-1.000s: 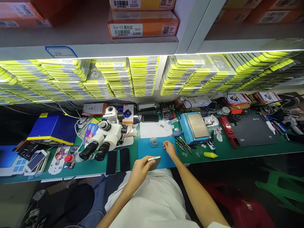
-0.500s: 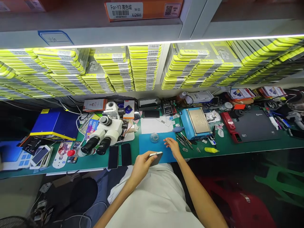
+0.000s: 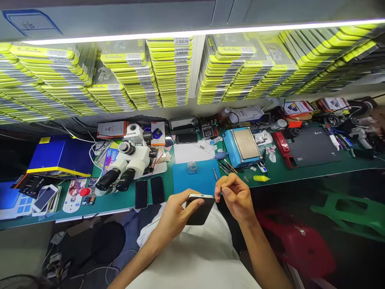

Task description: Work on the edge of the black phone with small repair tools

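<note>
Both hands rose: left hand point(image 3: 177, 212) grips phone point(image 3: 200, 208), right hand point(image 3: 236, 196) beside

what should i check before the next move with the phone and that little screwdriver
1. Phone held firmly: ok, the left hand grips it by its side, dark face up, above the lap.
2. Tool in hand: ok, the right hand pinches a thin screwdriver at the fingertips.
3. Tip lined up with the phone's end: cannot tell, the tip is too small to see.
4. Mat within reach: ok, the blue mat lies just ahead of both hands.
5. Small clear dish out of the way: ok, it sits at the mat's far edge, apart from the hands.
</note>
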`<state>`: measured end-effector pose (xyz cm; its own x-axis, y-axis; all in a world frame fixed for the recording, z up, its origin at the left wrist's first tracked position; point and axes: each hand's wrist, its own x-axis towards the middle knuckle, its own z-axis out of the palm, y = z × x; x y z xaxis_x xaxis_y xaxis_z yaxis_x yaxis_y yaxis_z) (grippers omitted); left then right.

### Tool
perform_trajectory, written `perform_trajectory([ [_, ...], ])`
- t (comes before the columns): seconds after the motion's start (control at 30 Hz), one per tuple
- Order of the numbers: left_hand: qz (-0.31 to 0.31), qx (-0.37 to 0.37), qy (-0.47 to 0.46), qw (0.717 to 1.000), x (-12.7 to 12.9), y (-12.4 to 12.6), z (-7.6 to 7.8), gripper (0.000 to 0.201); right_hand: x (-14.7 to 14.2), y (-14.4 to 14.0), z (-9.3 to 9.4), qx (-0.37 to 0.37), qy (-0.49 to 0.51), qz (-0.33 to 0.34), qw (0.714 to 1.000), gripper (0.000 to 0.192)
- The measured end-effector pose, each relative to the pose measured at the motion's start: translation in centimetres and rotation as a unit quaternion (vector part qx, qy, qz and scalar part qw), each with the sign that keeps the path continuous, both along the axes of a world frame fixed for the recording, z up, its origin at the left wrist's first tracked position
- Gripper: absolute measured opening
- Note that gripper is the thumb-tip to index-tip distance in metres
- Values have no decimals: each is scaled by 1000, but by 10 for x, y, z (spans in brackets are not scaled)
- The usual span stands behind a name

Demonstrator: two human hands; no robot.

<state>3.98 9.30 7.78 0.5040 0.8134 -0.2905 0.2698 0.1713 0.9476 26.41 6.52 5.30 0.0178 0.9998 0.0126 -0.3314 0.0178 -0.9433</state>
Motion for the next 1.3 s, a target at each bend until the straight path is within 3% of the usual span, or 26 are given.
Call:
perform_trajectory([
  [0.23, -7, 103, -27, 994, 1, 11, 30, 38, -11, 0, 54, 70, -65, -43, 995, 16],
  [0.4, -3, 169, -20, 985, 0, 19, 44, 42, -16, 3, 80, 110, -160, -67, 979, 14],
  [0.6, -7, 236, -23, 971, -6, 20, 56, 30, -12, 7, 98, 211, -310, -70, 924, 4],
  [0.7, -15, 260, -29, 965, -8, 18, 61, 24, -9, 11, 107, 251, -370, -55, 893, 15],
  [0.9, -17, 288, -35, 957, -9, 15, 66, 15, -6, 16, 118, 296, -402, -18, 866, 21],
  [1.3, -26, 293, -37, 955, -3, 18, 65, 14, -5, 19, 108, 251, -361, -8, 898, 13],
])
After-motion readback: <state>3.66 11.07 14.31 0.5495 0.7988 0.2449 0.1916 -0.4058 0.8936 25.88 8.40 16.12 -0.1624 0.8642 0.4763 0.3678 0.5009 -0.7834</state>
